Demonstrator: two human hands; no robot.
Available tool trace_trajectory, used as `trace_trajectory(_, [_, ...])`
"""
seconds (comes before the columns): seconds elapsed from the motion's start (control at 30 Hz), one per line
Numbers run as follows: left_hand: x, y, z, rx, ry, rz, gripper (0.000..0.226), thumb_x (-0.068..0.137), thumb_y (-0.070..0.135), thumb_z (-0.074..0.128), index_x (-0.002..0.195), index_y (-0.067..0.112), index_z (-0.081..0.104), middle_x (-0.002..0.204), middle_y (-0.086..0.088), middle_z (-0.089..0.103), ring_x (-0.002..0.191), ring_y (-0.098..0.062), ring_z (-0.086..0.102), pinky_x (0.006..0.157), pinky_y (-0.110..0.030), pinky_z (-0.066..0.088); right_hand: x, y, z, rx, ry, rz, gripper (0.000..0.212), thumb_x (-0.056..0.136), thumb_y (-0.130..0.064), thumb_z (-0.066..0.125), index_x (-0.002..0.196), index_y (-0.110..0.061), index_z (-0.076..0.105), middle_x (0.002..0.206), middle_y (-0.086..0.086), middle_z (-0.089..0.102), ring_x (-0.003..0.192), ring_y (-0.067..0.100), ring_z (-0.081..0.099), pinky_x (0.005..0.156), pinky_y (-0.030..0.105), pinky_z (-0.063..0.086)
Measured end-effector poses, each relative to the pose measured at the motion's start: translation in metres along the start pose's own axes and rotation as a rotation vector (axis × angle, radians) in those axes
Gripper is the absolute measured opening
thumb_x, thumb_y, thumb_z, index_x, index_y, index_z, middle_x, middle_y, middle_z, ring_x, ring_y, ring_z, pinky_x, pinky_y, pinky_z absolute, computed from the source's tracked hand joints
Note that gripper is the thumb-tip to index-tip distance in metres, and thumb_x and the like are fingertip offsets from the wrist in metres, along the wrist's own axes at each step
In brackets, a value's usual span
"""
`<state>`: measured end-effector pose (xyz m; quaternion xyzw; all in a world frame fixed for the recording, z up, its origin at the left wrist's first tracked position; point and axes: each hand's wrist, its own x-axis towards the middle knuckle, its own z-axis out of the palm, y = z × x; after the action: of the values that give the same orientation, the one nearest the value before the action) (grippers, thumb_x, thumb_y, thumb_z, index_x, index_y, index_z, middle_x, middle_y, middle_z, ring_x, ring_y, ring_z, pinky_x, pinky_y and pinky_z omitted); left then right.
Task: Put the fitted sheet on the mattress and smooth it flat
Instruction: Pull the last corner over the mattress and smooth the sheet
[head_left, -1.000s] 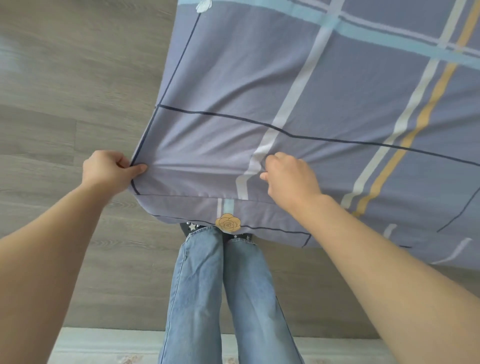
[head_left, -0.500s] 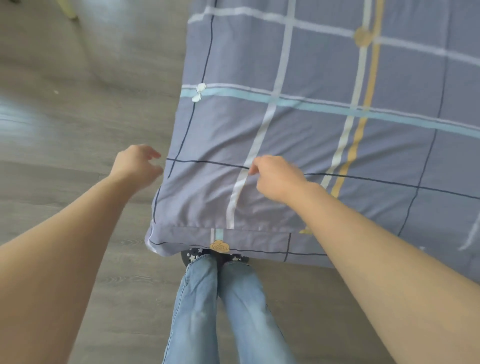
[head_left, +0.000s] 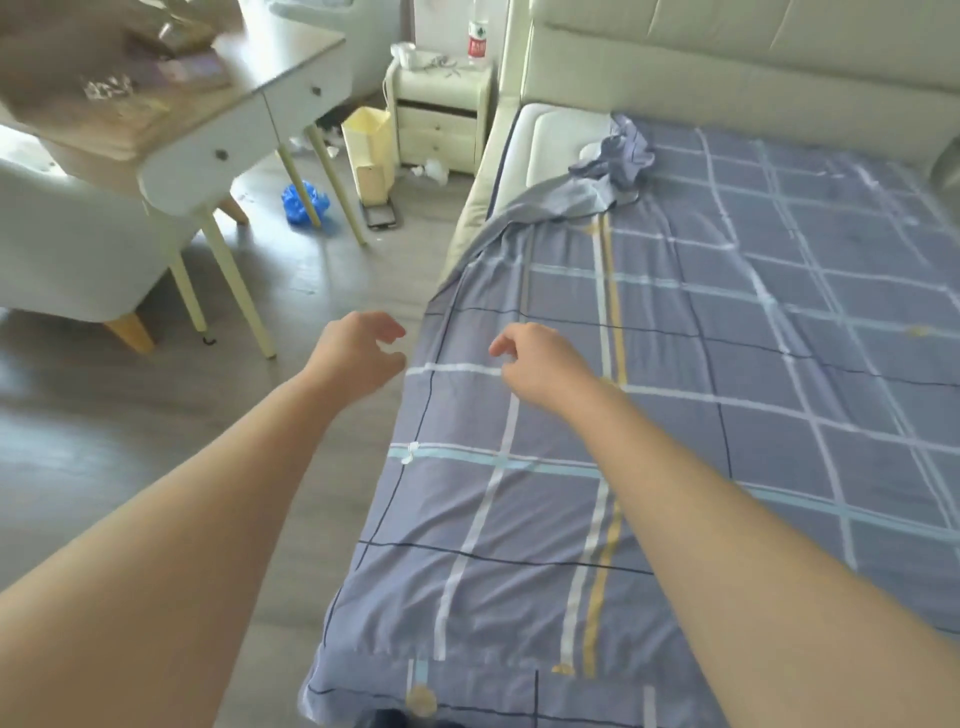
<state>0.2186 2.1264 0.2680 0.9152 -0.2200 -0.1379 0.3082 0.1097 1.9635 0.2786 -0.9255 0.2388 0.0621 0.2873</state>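
Both our left hand (head_left: 358, 353) and right hand (head_left: 540, 364) hang loosely curled and empty above the soft, light fitted sheet (head_left: 675, 415), best gripped at its bunched far corner (head_left: 615, 156)

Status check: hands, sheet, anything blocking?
Both hands empty, left hand and right hand loosely curled. Fitted sheet on near corner; far-left corner bunched, mattress bare. Nothing blocking.

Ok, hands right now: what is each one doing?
Left hand: open, fingers loosely curled, holding nothing.
Right hand: open, loosely curled above the fitted sheet, holding nothing.
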Motion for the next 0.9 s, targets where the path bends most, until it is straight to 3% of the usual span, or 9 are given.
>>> trace_trajectory(0.27, [-0.002,0.083,-0.118,-0.03,0.113,0.118,0.031,0.082,0.013,0.063,0.113,0.013,0.063,0.116,-0.003,0.064,0.108,-0.022,0.058,0.092,-0.026,0.044,-0.008,-0.085,-0.118,0.004,0.17,-0.107,0.031,0.084,-0.008,0.046,0.109,-0.016,0.061,0.122,0.008,0.061,0.113,0.026,0.055,0.097,0.036,0.046])
trace_trajectory(0.43, [0.007,0.092,-0.173,-0.05,0.176,0.158,0.03,0.08,0.012,0.062,0.109,0.016,0.065,0.11,0.001,0.064,0.101,-0.018,0.058,0.076,-0.022,0.04,-0.007,-0.131,-0.146,-0.026,0.254,-0.141,0.034,0.082,-0.006,0.045,0.109,-0.016,0.063,0.118,0.006,0.063,0.11,0.024,0.056,0.09,0.029,0.044])
trace_trajectory(0.63, [0.037,0.062,-0.236,-0.082,0.182,0.224,0.025,0.078,0.013,0.063,0.102,0.018,0.066,0.105,0.0,0.066,0.089,-0.017,0.058,0.074,-0.022,0.041,0.017,-0.194,-0.138,-0.026,0.318,-0.14,0.033,0.082,-0.006,0.045,0.108,-0.013,0.064,0.116,0.007,0.065,0.109,0.024,0.057,0.092,0.031,0.046])
trace_trajectory(0.9, [0.099,-0.036,-0.333,-0.006,0.079,0.329,0.026,0.08,0.015,0.062,0.106,0.016,0.065,0.111,-0.002,0.066,0.098,-0.019,0.06,0.079,-0.021,0.041,0.077,-0.306,-0.087,0.051,0.433,-0.063,0.031,0.08,-0.006,0.048,0.105,-0.014,0.065,0.112,0.008,0.065,0.105,0.024,0.058,0.084,0.028,0.044])
